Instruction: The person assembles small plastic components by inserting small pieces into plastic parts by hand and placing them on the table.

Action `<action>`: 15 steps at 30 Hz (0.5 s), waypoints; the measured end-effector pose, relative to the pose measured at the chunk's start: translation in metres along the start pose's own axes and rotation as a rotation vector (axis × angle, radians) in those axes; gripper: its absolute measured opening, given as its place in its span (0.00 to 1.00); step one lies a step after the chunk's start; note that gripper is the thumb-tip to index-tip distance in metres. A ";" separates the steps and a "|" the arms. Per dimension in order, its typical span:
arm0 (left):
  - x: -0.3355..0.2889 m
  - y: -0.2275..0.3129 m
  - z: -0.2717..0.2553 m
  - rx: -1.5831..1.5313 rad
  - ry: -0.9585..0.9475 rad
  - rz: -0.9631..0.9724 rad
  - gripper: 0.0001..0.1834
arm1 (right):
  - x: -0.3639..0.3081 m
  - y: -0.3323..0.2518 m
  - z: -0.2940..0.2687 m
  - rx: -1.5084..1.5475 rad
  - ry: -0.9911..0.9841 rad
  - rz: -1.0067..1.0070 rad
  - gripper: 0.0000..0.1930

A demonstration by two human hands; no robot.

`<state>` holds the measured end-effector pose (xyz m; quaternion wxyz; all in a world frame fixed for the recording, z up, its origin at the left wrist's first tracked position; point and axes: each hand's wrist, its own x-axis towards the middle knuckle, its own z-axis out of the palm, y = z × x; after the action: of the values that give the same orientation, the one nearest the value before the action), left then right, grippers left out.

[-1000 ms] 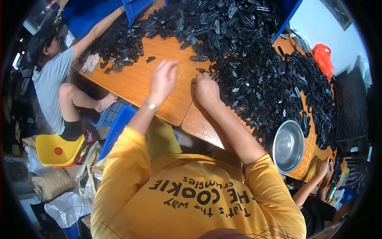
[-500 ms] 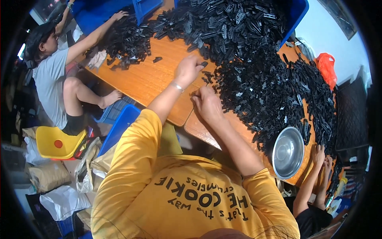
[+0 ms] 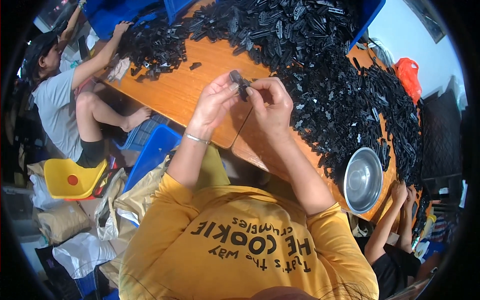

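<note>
Above the wooden table (image 3: 215, 65) I hold a small black plastic part (image 3: 238, 80) between both hands. My left hand (image 3: 216, 100) pinches it with thumb and fingers, palm partly turned up. From the other side my right hand (image 3: 272, 102) is closed with thumb and forefinger on the same part's lower end; whether a second piece is joined there is too small to tell. Just beyond and to the right of my hands spreads a large heap of black plastic parts (image 3: 325, 105), with longer ribbed pieces (image 3: 280, 25) at the far side.
A metal bowl (image 3: 363, 180) stands at the table's right edge. At the far left a person (image 3: 57, 95) reaches into a smaller heap (image 3: 155, 50) beside a blue bin (image 3: 125, 12). Another person's hands (image 3: 404, 194) work at the right. A red bag (image 3: 407, 77) lies behind the heap.
My two hands were apart, low over the table by the heap. They have come together and lifted, now meeting on the black part. The person at left has drawn their arm slightly left.
</note>
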<state>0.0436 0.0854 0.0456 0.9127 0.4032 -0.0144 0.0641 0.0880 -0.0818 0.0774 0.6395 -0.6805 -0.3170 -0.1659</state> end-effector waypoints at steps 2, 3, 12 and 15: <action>-0.004 0.004 0.010 -0.012 -0.001 -0.016 0.26 | 0.000 -0.003 -0.001 0.017 0.018 -0.030 0.07; -0.006 0.005 0.013 -0.013 -0.002 -0.016 0.26 | 0.000 -0.004 -0.001 0.017 0.025 -0.037 0.07; -0.009 0.000 0.024 0.044 0.000 0.040 0.26 | -0.005 -0.005 -0.004 0.018 0.013 -0.052 0.08; -0.009 0.000 0.027 0.047 0.012 0.048 0.26 | -0.005 -0.005 -0.004 0.009 0.009 -0.041 0.07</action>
<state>0.0351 0.0643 0.0627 0.9013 0.4237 -0.0173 0.0889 0.0816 -0.0871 0.0782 0.6404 -0.6702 -0.3288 -0.1808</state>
